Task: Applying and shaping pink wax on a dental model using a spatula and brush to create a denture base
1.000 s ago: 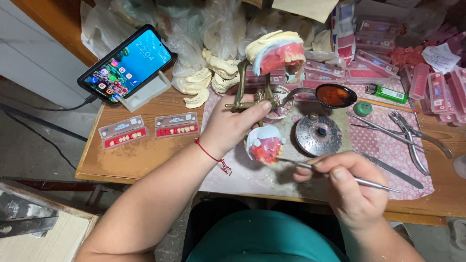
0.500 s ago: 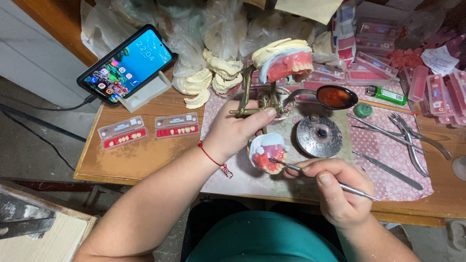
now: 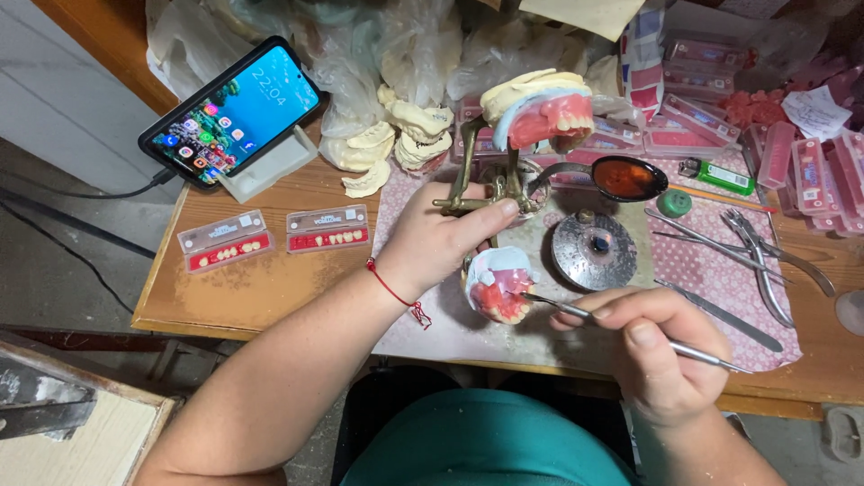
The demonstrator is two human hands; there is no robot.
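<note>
My left hand [image 3: 441, 238] grasps the denture model [image 3: 498, 283]; my right hand [image 3: 661, 346] pinches a metal carving tool [image 3: 630, 330] touching its pink wax

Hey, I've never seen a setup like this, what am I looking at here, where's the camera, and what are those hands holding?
There is no machine here: these are a person's two bare hands, filmed by a camera worn on the head that looks down at a wooden workbench.

The left hand, with a red string at the wrist, steadies a denture model, a pale cast with pink wax and teeth. The right hand holds a thin metal tool like a pen, its tip at the pink wax.

Behind them stands a brass hinged frame carrying another model with pink gums. Nearby lie a round metal dish, a spoon of dark red liquid, pliers and other instruments, two cards of artificial teeth, plaster casts and a phone on a stand.
</note>
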